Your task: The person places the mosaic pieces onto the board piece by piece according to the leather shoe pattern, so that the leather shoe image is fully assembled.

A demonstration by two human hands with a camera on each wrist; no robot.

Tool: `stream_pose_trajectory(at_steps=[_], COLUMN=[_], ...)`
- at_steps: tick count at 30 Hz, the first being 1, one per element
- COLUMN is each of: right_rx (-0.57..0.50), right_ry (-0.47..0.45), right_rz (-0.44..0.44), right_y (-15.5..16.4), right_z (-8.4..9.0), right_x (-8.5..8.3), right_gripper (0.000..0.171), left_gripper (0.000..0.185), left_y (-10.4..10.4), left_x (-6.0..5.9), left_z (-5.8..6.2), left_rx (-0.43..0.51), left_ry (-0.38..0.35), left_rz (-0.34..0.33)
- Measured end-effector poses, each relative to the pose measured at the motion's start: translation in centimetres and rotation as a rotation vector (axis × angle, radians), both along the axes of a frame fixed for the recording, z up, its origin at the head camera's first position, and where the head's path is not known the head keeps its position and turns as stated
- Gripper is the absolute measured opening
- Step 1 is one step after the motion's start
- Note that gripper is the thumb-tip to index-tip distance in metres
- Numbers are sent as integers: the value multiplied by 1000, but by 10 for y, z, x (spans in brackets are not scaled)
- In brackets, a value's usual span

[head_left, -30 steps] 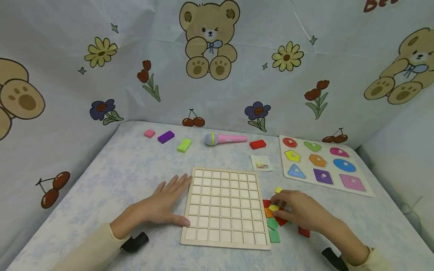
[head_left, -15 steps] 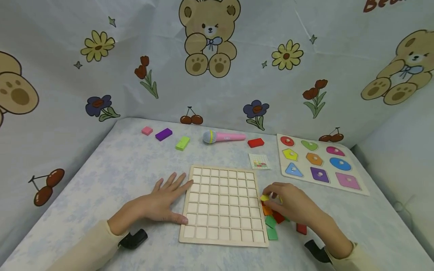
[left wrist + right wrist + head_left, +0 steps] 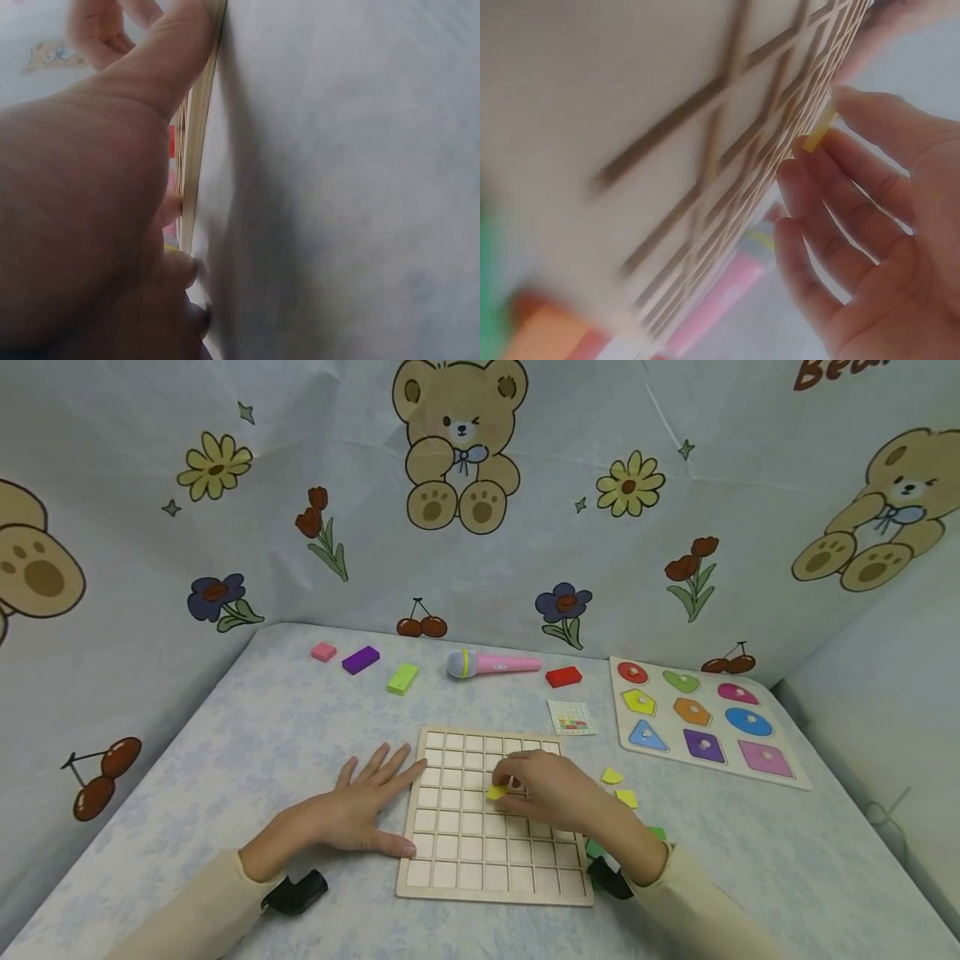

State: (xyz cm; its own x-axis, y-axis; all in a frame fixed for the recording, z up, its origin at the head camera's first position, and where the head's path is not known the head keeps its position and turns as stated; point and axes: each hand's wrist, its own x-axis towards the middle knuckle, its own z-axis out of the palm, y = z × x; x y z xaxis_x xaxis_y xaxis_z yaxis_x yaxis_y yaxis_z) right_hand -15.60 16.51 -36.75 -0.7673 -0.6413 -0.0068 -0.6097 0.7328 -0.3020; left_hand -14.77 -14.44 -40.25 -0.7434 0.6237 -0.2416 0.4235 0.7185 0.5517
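Observation:
A wooden grid board (image 3: pixel 495 860) of square cells lies flat on the table. Between thumb and fingers my right hand (image 3: pixel 551 789) pinches a small yellow tile (image 3: pixel 496 792) over the board's middle; the right wrist view shows this yellow tile (image 3: pixel 821 129) by the grid's surface. My left hand (image 3: pixel 352 814) is spread flat along the board's left edge, its thumb and a fingertip touching the frame. Yellow tiles (image 3: pixel 626 797) lie right of the board. Green tiles (image 3: pixel 657 833) show partly beneath the right forearm, which hides most of the pile.
Behind the board are a pink toy microphone (image 3: pixel 506 664), a pattern card (image 3: pixel 572 717), and red (image 3: pixel 563 677), lime (image 3: pixel 402 678), purple (image 3: pixel 361 660) and pink (image 3: pixel 324 652) blocks. A knobbed shape puzzle (image 3: pixel 705 722) lies at the back right. A printed bear cloth hangs behind.
My right hand has taken a yellow tile from the pile and moved left with it over the board. The left hand has stayed at the board's left edge.

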Motion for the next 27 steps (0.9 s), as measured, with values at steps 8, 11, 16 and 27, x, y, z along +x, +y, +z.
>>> stream_pose_trajectory(at_steps=[8,11,16,27], right_rx=[43,61,108,104], right_ry=[3,30,75,65], right_rz=[68,98,127,131], right_y=[-35,-43,-51,-58], right_z=[-5,-5,-5,-5], right_x=[-8,-9,-10,-9], right_gripper=[13,14,13,15], left_gripper=[111,110,110,109], left_y=[1,1,1,1], left_x=[1,1,2,1], left_z=[-2,-1,1,0], left_rx=[-2,-14,-17,-3], left_ry=[-5,2,-2,2], left_rz=[10,10,15,5])
